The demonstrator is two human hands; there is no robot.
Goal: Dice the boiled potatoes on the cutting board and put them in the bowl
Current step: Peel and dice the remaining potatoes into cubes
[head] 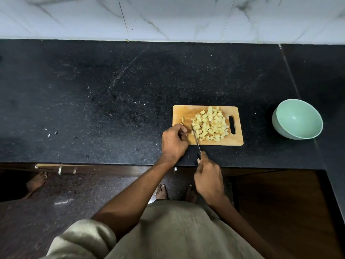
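A wooden cutting board (182, 112) lies on the black counter and carries a heap of pale yellow diced potato (211, 124). One small potato piece (183, 119) lies apart near the board's left edge. My right hand (209, 178) grips the handle of a knife (196, 138), whose blade rests against the heap's left side. My left hand (173, 142) sits on the board's lower left corner with fingers curled; whether it holds anything is hidden. A mint green bowl (297, 119) stands empty to the right of the board.
The black granite counter (112, 94) stretches wide to the left, with a few crumbs on it. A white marble wall runs along the back. The counter's front edge is just below my hands. Another person's bare foot (36, 182) stands on the floor at left.
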